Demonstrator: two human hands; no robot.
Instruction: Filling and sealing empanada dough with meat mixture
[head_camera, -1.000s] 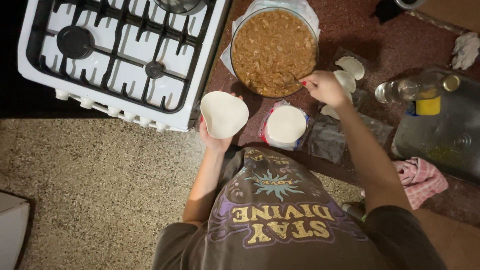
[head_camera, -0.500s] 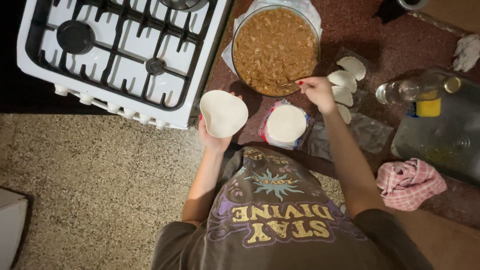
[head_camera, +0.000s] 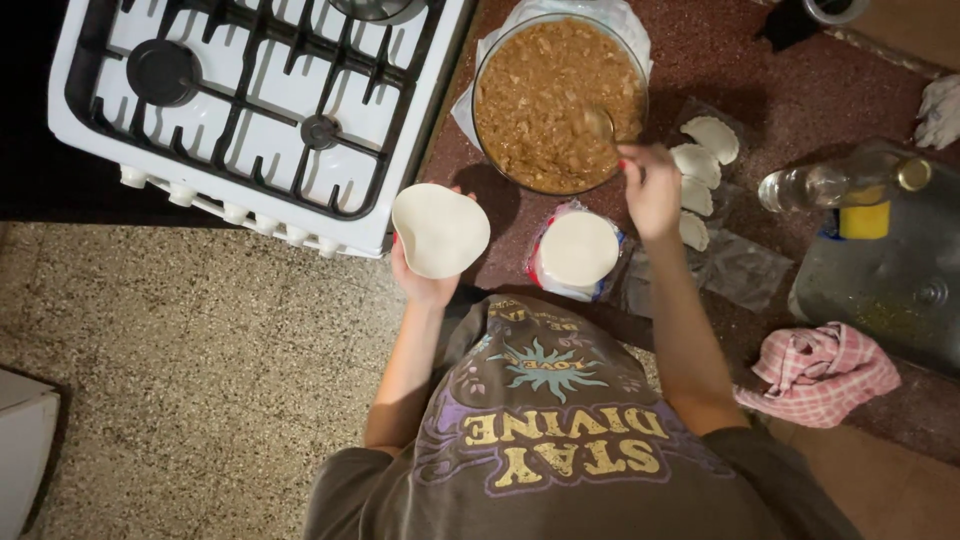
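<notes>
Two hands are busy around a big glass bowl (head_camera: 560, 100) of brown minced filling that stands on the dark red surface (head_camera: 740, 60), just right of a white gas stove (head_camera: 250, 120). Below and left of the bowl, the left hand (head_camera: 425, 280) is cupped open, palm up, with a round white dough disc (head_camera: 440, 230) lying on it; the disc hangs over the gap between the stove edge and the surface. The right hand (head_camera: 652, 185) is at the bowl's lower right rim, fingers closed around the handle of a spoon (head_camera: 603, 125) whose bowl end sits in the filling. Directly below the bowl, between the two hands, lies a stack of dough discs (head_camera: 578, 250) in its opened plastic wrapper. To the right of the bowl, a row of folded, filled dumplings (head_camera: 700, 165) rests on a clear plastic sheet, close beside the right hand. Further right of the bowl lies a clear glass bottle (head_camera: 830, 185) on its side, next to a grey metal tray (head_camera: 890, 280) with a yellow piece on it. Below and well to the right of the bowl, a pink checked cloth (head_camera: 820, 370) is crumpled at the surface edge. The speckled floor (head_camera: 180, 380) shows below the stove.
</notes>
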